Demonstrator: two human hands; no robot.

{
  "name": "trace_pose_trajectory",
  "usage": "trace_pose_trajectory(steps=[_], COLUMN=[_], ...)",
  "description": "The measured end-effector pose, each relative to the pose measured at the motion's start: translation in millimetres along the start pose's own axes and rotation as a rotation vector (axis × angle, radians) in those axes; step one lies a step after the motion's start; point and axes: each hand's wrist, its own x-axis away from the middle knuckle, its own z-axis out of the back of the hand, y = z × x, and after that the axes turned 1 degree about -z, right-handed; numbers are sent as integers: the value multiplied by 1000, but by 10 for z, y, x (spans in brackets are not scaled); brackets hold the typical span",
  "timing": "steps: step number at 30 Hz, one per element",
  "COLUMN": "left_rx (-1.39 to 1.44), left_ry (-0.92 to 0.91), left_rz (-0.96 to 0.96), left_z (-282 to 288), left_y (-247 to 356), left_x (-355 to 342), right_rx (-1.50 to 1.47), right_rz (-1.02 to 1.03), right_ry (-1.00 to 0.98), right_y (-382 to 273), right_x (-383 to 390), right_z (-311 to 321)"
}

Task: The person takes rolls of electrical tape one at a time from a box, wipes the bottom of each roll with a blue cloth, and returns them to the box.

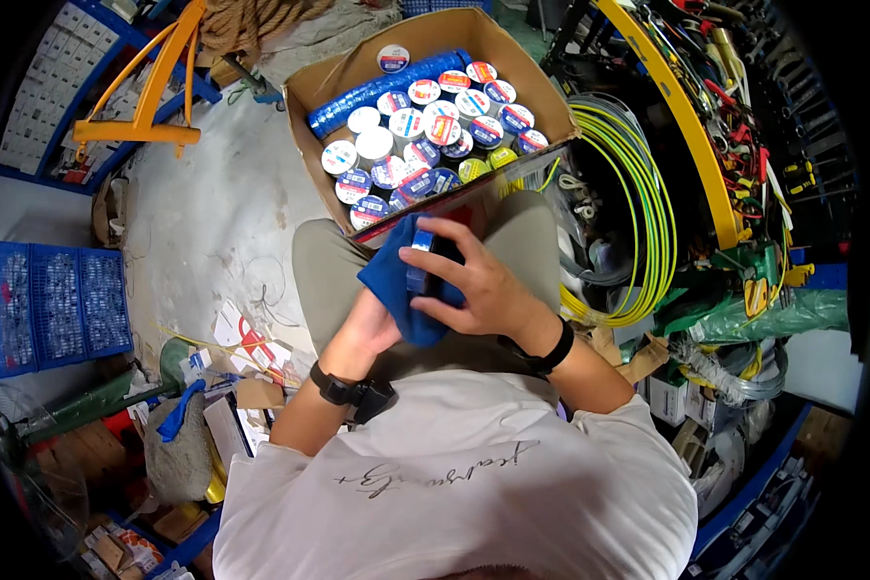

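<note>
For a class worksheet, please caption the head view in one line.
Left grip holding a blue cloth, right grip on a dark roll, near an open box of rolls.

Room left, crowding right
Bare floor (224, 184) gives passage on the left, up to the orange frame (147, 114); the box (356, 63) opens upward, rolls (407, 123) crowding it; cable coil (663, 242) hampers its right; knees (325, 275) and the cloth (387, 276) obstruct its near side.

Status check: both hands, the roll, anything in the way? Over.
Left hand holding blue cloth. Right hand gripping dark roll against it, roll partly hidden. Open carton of rolls just beyond; nothing seen blocking hands.
</note>
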Motion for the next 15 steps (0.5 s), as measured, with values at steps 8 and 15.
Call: trace_pose_trajectory(steps=[8,15], left_rx=[-68,-42], left_ry=[77,41], left_rz=[-101,-63], left_z=[16,-72], left_y=[-44,-49], left_x=[-47,-39], right_rx=[-49,21], right_rz=[-27,16], right_ry=[100,86], right_y=[22,63], right_x=[95,64], right_z=[-68,-8])
